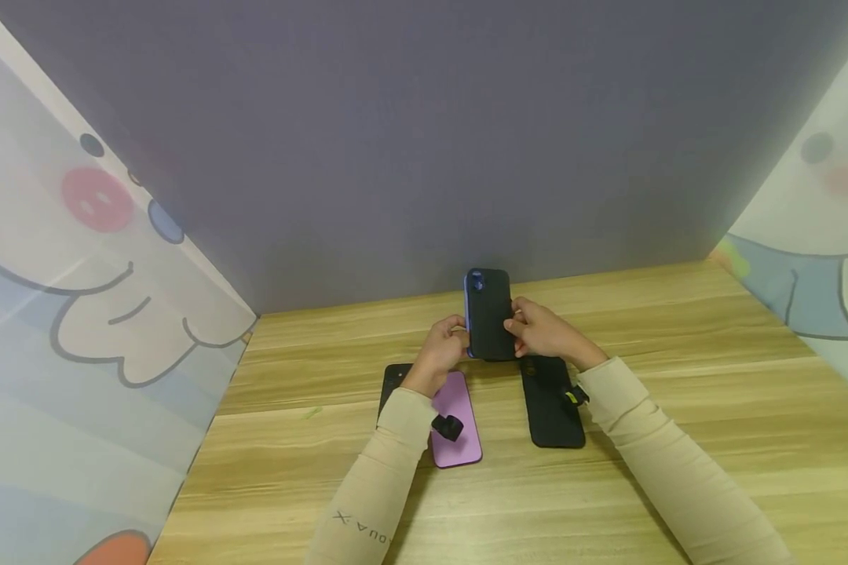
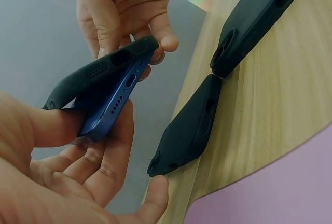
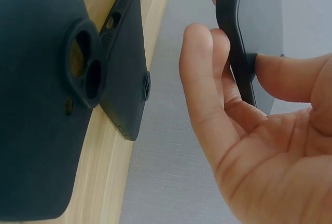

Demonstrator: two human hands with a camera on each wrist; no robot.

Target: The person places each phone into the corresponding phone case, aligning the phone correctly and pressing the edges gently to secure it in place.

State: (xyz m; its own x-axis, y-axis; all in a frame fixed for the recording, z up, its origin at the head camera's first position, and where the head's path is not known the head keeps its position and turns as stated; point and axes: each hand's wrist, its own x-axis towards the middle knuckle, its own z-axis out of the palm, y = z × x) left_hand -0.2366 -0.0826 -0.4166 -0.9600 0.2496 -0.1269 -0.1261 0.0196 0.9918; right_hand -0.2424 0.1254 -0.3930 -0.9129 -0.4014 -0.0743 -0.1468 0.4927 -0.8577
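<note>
A blue phone (image 2: 111, 105) is held up off the table in my left hand (image 1: 440, 359), gripped at its left edge between thumb and fingers. A black phone case (image 1: 491, 318) lies over its back at a slant. In the left wrist view the case and phone meet near the right hand and gape apart on the thumb side. My right hand (image 1: 542, 329) pinches the right edge of the case, thumb on its outer face. Whether the right fingers also touch the phone is hidden.
On the wooden table (image 1: 290, 447), a black case (image 1: 554, 412) lies under my right wrist, its camera cutout open. Another black case (image 2: 187, 125) lies just behind it. A purple phone (image 1: 461, 416) and a black phone or case (image 1: 393, 379) lie under my left forearm. A grey panel (image 1: 396, 157) stands behind.
</note>
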